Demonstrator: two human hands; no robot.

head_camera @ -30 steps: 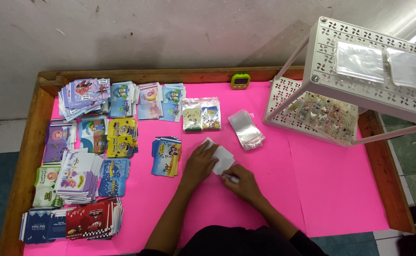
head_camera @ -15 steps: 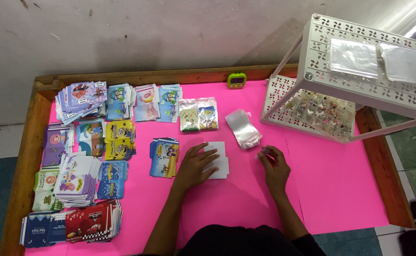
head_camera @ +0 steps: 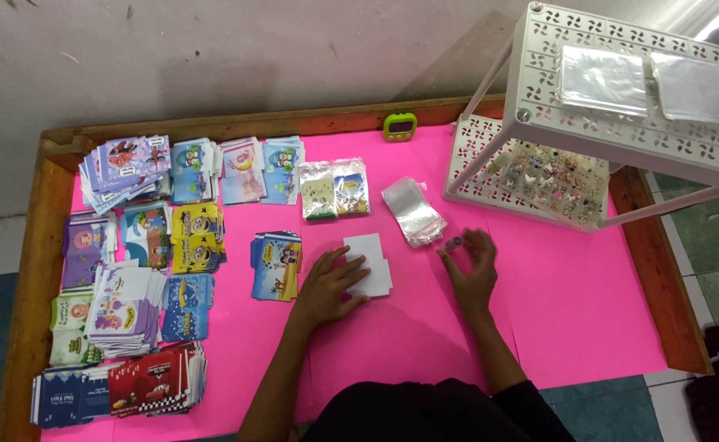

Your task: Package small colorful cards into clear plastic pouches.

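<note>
1. The right hand (head_camera: 472, 270) has its fingertips pinched on a small purple item (head_camera: 454, 243), too small to identify, just beside the stack of clear plastic sleeves (head_camera: 413, 210).
2. The left hand (head_camera: 332, 282) lies flat with spread fingers, holding nothing, only pressing down the white cards (head_camera: 370, 263) on the pink table cover (head_camera: 572, 303).
3. To do this step well, the person should probably keep the pinch light and the cards pressed firmly, so they do not slide.
4. The white rack (head_camera: 621, 82) stands at the right, and piles of colourful cartoon packets (head_camera: 142, 245) lie at the left, well apart.
</note>
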